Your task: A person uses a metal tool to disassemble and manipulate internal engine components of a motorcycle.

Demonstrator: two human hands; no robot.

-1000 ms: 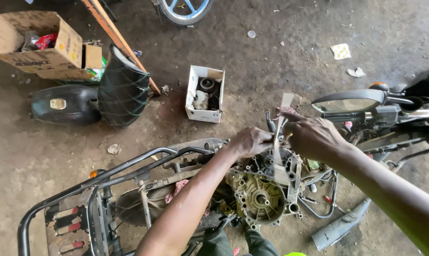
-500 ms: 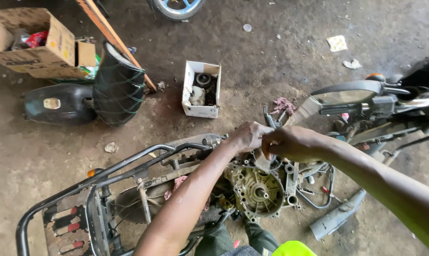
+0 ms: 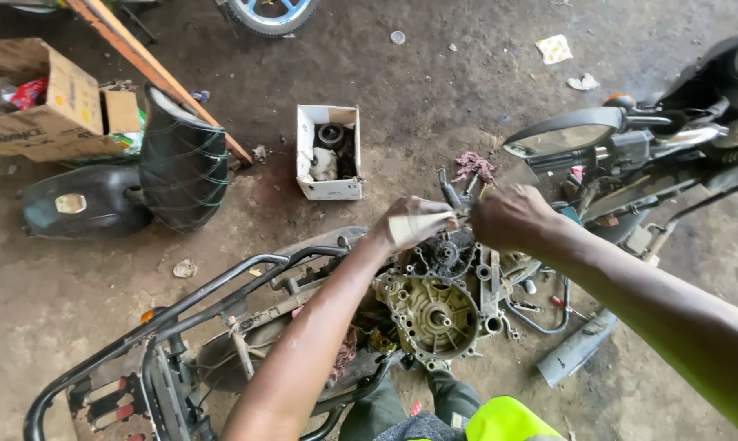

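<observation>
Above the exposed engine case (image 3: 434, 314) of a stripped scooter frame (image 3: 181, 327), two bare hands meet over the top of the engine. Left hand (image 3: 414, 223) — fingers curled around a slim metal tool (image 3: 464, 210) at its near end. Right hand (image 3: 512, 216) — clenched on the same tool from the other side, knuckles toward the viewer; the tool's working tip is hidden between the hands. Engine case: round, yellowish, bolted cover facing up, directly below both wrists. On the concrete floor beyond the hands stands a small white carton (image 3: 330, 153) of parts; farther left, a black ribbed tyre (image 3: 181, 159), a dark body panel (image 3: 79, 204) and a brown cardboard box (image 3: 46, 102). A mirror (image 3: 563, 133) juts from the right.
</observation>
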